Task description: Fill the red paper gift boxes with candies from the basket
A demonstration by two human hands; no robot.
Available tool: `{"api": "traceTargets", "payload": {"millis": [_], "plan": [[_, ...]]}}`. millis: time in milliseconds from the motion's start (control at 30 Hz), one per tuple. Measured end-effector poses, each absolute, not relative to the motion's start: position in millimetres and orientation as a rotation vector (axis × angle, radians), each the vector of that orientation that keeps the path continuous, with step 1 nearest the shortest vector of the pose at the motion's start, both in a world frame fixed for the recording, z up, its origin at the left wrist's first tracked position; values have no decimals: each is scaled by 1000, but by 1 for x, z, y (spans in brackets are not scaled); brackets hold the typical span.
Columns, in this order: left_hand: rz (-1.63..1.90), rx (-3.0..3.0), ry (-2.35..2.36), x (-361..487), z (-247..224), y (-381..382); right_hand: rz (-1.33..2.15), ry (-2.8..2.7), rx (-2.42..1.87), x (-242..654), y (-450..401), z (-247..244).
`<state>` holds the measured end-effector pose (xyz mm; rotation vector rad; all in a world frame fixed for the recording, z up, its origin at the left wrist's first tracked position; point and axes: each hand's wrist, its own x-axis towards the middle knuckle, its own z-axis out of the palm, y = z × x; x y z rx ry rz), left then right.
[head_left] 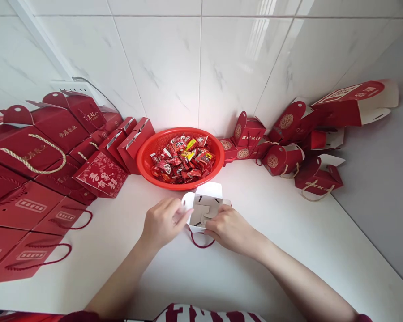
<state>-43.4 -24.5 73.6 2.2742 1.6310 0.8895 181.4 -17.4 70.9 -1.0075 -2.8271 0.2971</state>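
Observation:
A small paper box stands with its top open on the white table, its white inside facing up and a dark red cord handle hanging at its near side. My left hand pinches the rounded white flap at the box's left edge. Bent over the right side of the box, my right hand has its fingers closed at the rim and partly inside; their tips are partly hidden. Just behind the box sits a red plastic basket full of wrapped candies.
Stacked red gift boxes with rope handles fill the left side of the table. More red boxes stand at the right, near the grey side panel. A tiled wall rises behind the basket.

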Motion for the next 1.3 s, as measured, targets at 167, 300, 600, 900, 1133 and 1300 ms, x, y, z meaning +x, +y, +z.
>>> {"api": "traceTargets", "payload": {"millis": [167,300,600,900,1133,1300], "plan": [[612,2992,1070,-27,93,-25,304,-2707,-893,188,-18,61],[824,3192,887,-23,85,-25,333,-2579,-779,197,-20,50],[588,2200,1696,-21,70,-23,534,-2057,-1019,202,-44,19],[920,1863,1232,-27,32,-14,840,-2032,-1157,201,-43,5],[757,2168,1065,-40,17,-9,808,-2065,-1150,198,-42,-8],[807,2207,1156,-35,9,-8,845,-2017,-1151,191,-40,-14]]}}
